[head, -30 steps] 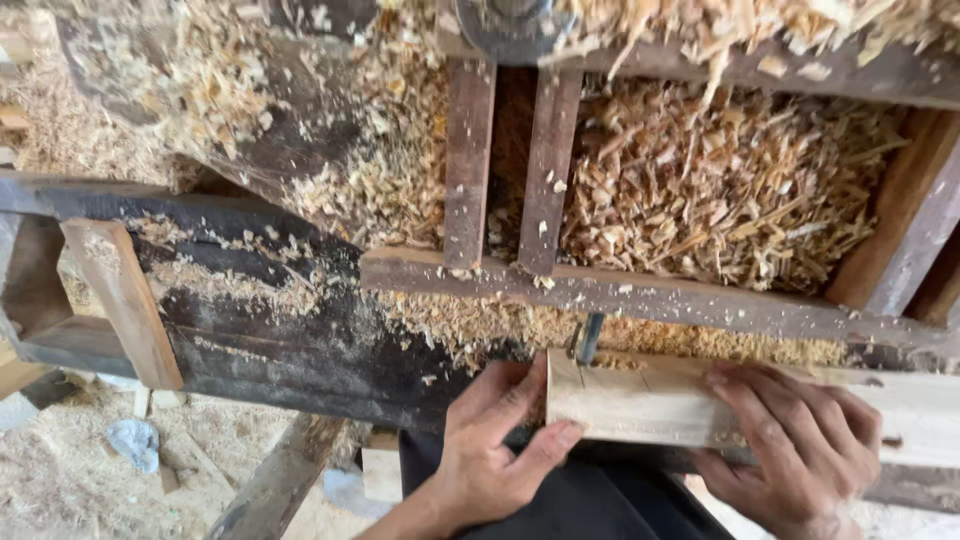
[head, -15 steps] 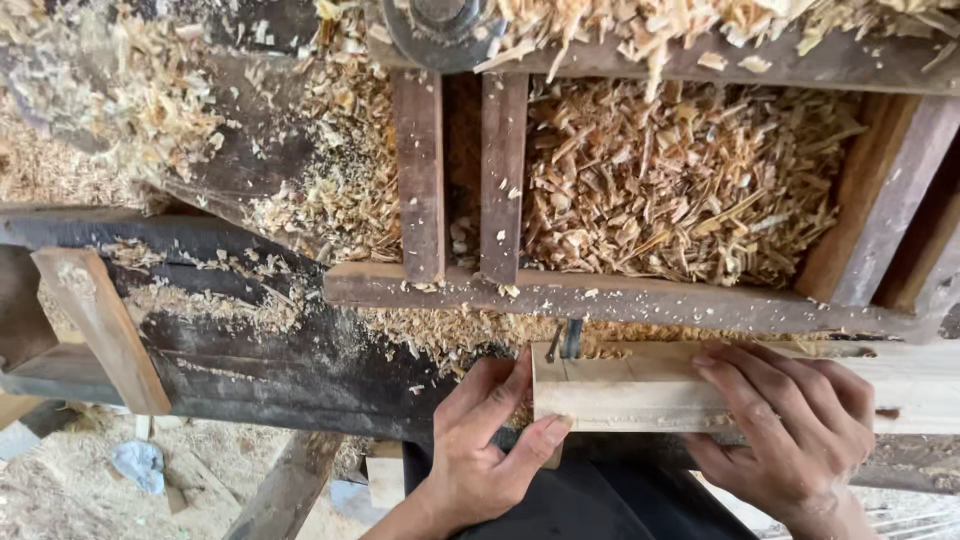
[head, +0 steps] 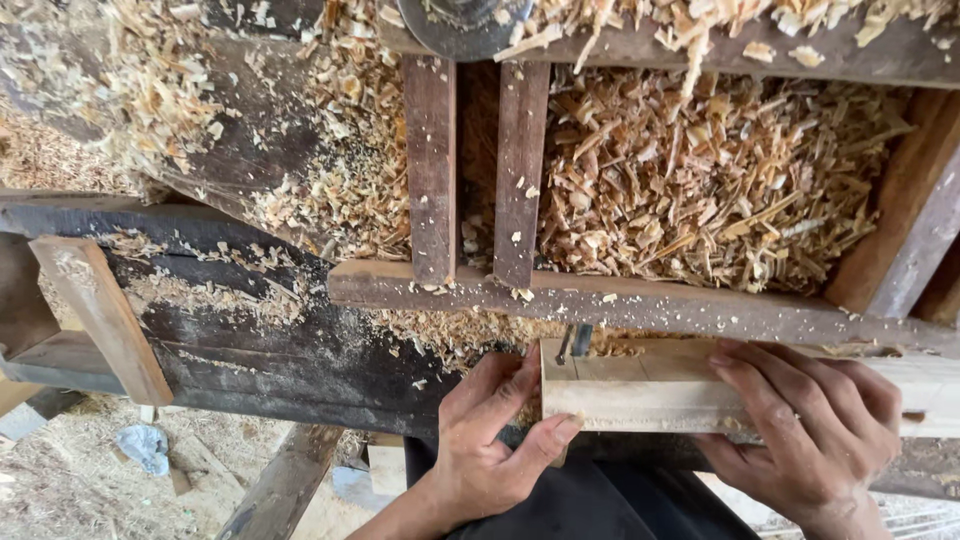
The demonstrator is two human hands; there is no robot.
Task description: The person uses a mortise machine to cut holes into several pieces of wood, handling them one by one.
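A pale, squared wooden block [head: 640, 395] lies crosswise on a dark wooden bench [head: 260, 350], just below a cross rail [head: 700, 305]. My left hand [head: 490, 440] grips the block's left end, thumb under its front face and fingers curled over the end. My right hand [head: 800, 430] presses flat on top of the block further right, covering part of it. A small dark metal piece [head: 573, 342] sticks up at the block's back edge near the left end.
Behind the rail a wooden trough [head: 720, 180] holds a heap of shavings. Two upright slats [head: 475, 170] stand left of it, under a round metal part [head: 465, 20]. Sawdust covers the bench. Lower left are a sloping timber [head: 100, 315] and littered ground [head: 90, 470].
The view has shifted slightly, so the bench and block sit a little left in the frame. Both hands keep the same hold on the block.
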